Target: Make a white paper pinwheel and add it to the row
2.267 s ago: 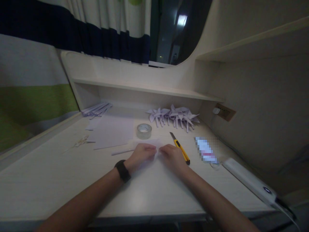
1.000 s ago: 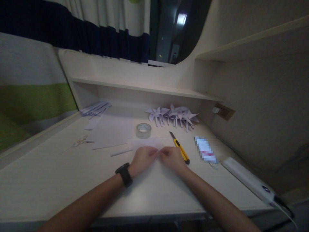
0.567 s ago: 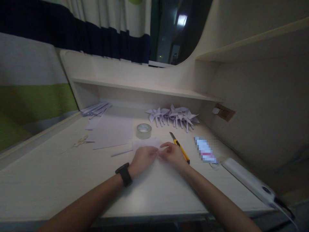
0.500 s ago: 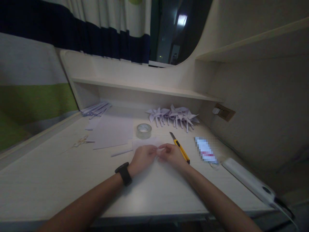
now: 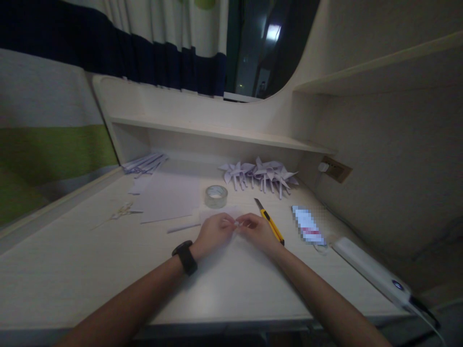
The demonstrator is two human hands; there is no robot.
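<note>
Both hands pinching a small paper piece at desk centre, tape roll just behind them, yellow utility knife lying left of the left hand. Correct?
Not quite: the yellow utility knife lies on the right, beside the right hand, not left of the left hand. The head view shows it. The rest holds: both hands pinch a small paper piece at desk centre, with the tape roll just behind them.

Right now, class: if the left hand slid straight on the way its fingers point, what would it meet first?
Almost at once the right hand: the left hand points rightward, fingertips nearly touching around a small paper piece. Depth is hard to judge.
</note>
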